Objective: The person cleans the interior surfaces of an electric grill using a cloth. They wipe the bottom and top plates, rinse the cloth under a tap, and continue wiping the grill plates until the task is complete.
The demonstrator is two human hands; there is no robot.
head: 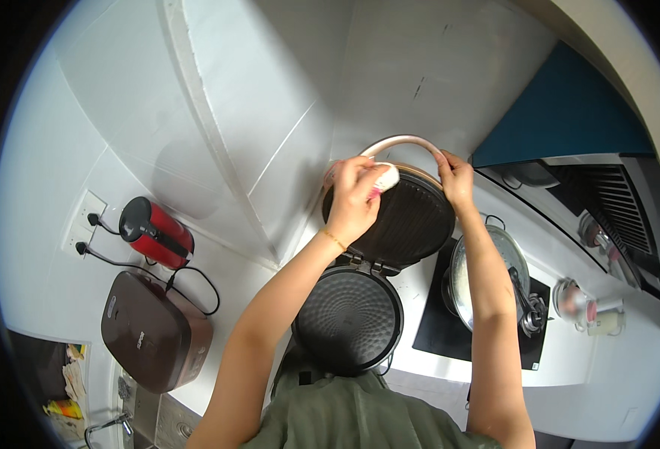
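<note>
An electric griddle stands opened before me. Its round lower plate [349, 317] is dark with a dimpled pattern, and the ribbed upper plate [406, 224] tilts up towards the wall on a hinge. My left hand [353, 196] grips a white cloth or sponge [387, 177] with a pink patch, at the upper left rim of the raised plate. My fingers partly hide it. On the right, my right hand [455, 181] holds the end of the lid's curved pinkish handle [406, 138].
Right: a black cooktop [434, 332] carries a lidded pot [460, 280], partly behind my forearm, below a range hood [565, 112]. Left: a red electric kettle [159, 233], a brown cooker [147, 331] and cords to a wall socket [85, 221]. A faucet [123, 422] sits lower left.
</note>
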